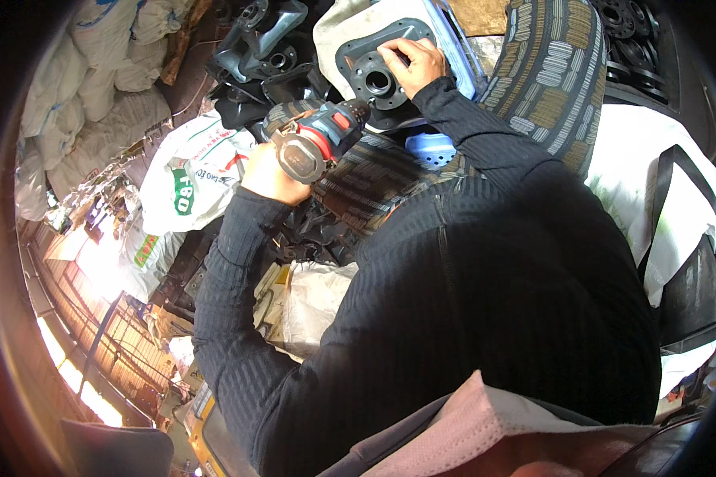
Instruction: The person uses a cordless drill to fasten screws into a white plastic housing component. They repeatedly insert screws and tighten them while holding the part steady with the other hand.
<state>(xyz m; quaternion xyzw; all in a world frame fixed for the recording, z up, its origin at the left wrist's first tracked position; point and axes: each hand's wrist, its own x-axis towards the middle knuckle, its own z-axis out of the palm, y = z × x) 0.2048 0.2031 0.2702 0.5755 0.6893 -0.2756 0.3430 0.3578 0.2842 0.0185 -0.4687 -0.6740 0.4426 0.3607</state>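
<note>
My left hand (272, 173) is wrapped round the handle of a grey and red cordless drill (326, 143). Its chuck points right, toward a black part with a round flange (367, 83). That flange has a large centre hole and smaller holes around it. My right hand (418, 67) lies at the flange's upper right edge, with curled fingers against it. Whether a small piece sits between those fingers, I cannot tell. Beneath the part are a white cloth (334, 36) and a blue plastic surface (453, 40).
More black moulded parts (266, 60) are heaped at the far left, and round black parts (632, 48) lie at the far right. A printed white sack (199, 171) sits beside my left wrist. Patterned fabric (545, 71) lies right of the blue surface. White sacks (95, 71) are piled farther left.
</note>
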